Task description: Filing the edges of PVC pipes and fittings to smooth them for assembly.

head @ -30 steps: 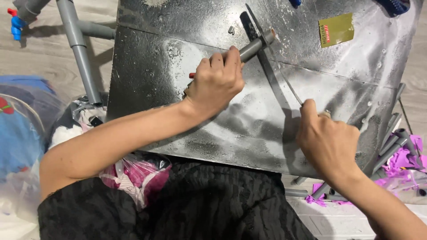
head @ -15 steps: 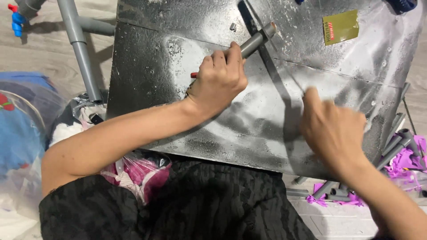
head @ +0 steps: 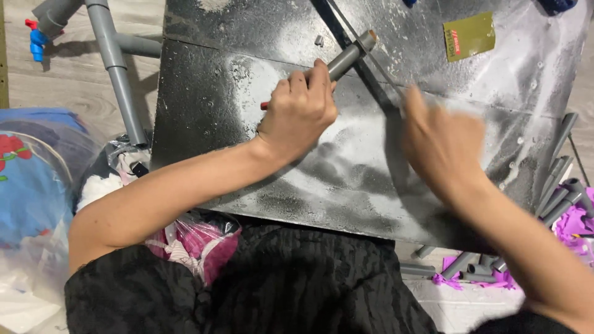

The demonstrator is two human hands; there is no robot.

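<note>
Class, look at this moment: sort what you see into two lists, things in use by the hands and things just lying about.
In use:
left hand gripping the grey pipe
right hand, blurred, on the thin blade across the pipe
dusty black board underneath

Lying about:
yellow card
grey pipe frame
short pipe offcuts
plastic bags

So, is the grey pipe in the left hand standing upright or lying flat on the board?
Lying flat. The grey pipe rests along the dusty black board, gripped by the left hand.
</note>
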